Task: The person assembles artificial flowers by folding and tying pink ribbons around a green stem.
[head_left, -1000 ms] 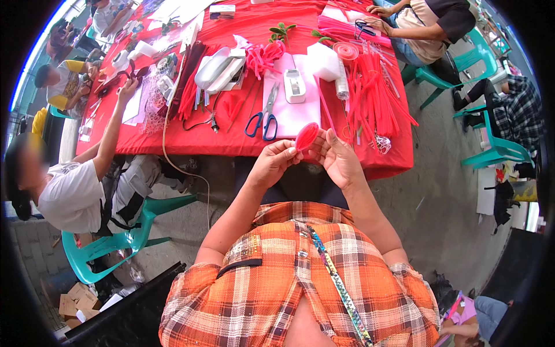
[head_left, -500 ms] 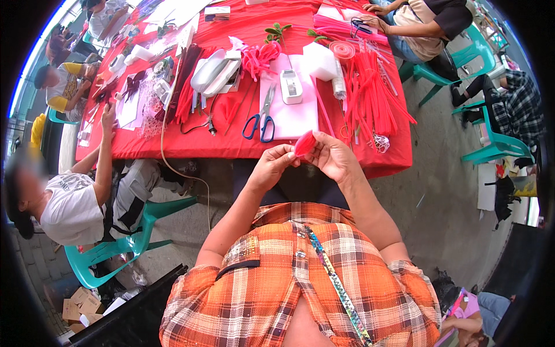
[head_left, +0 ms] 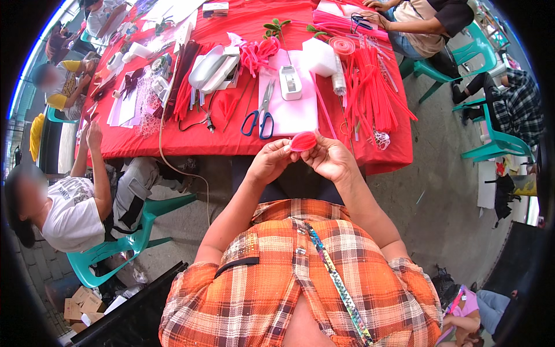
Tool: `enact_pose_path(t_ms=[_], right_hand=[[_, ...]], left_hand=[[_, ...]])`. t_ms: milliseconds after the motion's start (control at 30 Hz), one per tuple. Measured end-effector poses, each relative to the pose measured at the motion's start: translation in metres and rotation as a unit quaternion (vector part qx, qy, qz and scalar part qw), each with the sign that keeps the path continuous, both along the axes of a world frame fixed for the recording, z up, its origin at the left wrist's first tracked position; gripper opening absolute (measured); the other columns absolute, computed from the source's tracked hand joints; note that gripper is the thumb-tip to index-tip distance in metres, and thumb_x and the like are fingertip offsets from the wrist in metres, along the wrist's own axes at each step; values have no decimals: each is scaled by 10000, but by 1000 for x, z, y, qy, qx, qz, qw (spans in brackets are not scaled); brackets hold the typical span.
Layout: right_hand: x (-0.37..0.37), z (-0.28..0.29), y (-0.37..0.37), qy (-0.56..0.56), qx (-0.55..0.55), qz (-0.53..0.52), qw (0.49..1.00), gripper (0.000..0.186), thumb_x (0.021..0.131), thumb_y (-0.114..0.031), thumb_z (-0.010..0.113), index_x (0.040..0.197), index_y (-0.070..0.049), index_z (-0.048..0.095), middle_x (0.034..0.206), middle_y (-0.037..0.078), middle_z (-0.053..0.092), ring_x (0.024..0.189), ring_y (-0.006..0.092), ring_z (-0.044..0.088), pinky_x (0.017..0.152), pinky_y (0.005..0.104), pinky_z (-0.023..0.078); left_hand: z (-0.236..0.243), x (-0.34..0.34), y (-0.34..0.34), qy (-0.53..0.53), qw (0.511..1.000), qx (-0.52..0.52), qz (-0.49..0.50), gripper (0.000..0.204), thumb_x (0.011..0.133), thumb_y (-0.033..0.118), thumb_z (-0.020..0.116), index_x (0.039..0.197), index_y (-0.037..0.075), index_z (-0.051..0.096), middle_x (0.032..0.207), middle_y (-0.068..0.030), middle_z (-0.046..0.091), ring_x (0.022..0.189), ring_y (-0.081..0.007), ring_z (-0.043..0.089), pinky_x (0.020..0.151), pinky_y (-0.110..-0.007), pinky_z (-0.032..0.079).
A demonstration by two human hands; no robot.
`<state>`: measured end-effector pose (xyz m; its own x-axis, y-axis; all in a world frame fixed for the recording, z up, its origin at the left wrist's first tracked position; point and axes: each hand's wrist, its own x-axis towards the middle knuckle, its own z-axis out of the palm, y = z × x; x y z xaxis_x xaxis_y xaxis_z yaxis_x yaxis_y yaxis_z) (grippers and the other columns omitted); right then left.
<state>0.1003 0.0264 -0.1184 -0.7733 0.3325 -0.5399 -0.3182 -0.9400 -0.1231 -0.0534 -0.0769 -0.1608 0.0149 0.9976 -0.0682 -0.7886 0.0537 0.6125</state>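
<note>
Just off the table's front edge, a small red petal-shaped piece (head_left: 303,141) with a pinkish rim is held between my two hands. My left hand (head_left: 272,161) pinches its left end with thumb and fingers. At the other end, the fingers of my right hand (head_left: 330,161) close on it; some of its right side is hidden by them. Beyond my hands lie scissors with blue handles (head_left: 261,115) and a white glue-tape-like dispenser (head_left: 290,83), both on a pale pink sheet (head_left: 298,118).
Red fuzzy stems (head_left: 370,87) lie in a bundle at right, near a red roll (head_left: 342,45) and a white block (head_left: 319,56). A cord (head_left: 165,139) hangs over the table edge. People sit around the red-covered table (head_left: 231,147), one close on the left (head_left: 72,202).
The petal-shaped piece has turned from upright to lying more flat, showing its broad side. My hands stay about where they were. The person at left has shifted their raised hands.
</note>
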Motion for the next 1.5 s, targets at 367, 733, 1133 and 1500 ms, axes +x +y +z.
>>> enact_pose_path(t_ms=[367, 733, 1133, 1500], right_hand=[[12, 14, 5, -33, 182, 72, 980, 210, 887, -209, 569, 1021, -48, 576, 955, 85, 630, 803, 160, 623, 699, 266, 509], [14, 44, 17, -27, 483, 230, 844, 356, 906, -107, 505, 1245, -45, 415, 917, 39, 615, 821, 98, 595, 737, 237, 488], [9, 32, 5, 40, 473, 106, 874, 472, 861, -52, 573, 1285, -43, 366, 930, 66, 622, 869, 120, 600, 818, 251, 465], [13, 13, -2, -36, 343, 69, 936, 309, 880, -352, 558, 1016, -77, 595, 928, 54, 648, 813, 123, 597, 698, 251, 460]], left_hand=[[2, -9, -1, 45, 999, -17, -4, 151, 884, 161, 555, 932, 22, 587, 824, -34, 587, 780, -117, 532, 766, -249, 410], [12, -21, 1, 73, 994, -32, -70, 174, 878, 182, 546, 905, 17, 596, 781, -37, 569, 750, -130, 518, 748, -261, 395], [16, -5, 7, -56, 997, -13, -50, 238, 883, 196, 545, 965, -26, 575, 795, -45, 561, 748, -135, 509, 744, -275, 403], [19, -10, 7, 117, 992, -18, 51, 163, 902, 165, 546, 964, 19, 582, 813, 0, 577, 747, -80, 516, 728, -229, 412]])
